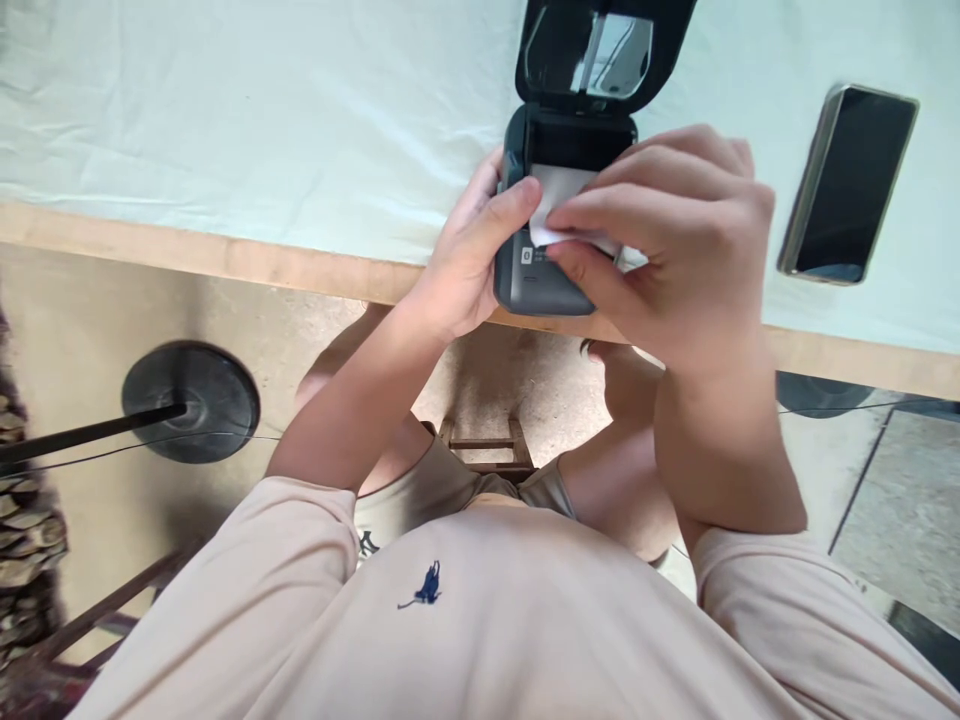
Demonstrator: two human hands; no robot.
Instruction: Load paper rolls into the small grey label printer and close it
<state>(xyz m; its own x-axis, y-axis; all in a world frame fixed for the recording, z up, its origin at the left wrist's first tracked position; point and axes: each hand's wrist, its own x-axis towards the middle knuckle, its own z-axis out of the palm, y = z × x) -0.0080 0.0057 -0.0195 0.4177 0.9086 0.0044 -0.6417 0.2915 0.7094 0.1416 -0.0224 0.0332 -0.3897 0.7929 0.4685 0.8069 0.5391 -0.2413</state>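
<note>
A small dark grey label printer (536,285) stands at the table's near edge with its lid (600,50) flipped open and leaning away from me. My left hand (469,255) grips the printer's left side, thumb pressed near the paper. My right hand (667,245) pinches the white paper strip (559,195) that comes out of the open paper bay, fingers over the printer's right side. The roll inside the bay is hidden.
A black smartphone (851,185) lies face up, screen dark, on the pale tablecloth (262,110) to the right of the printer. The wooden table edge (225,258) runs across the view. Below it are a round black stand base (191,400) and my knees.
</note>
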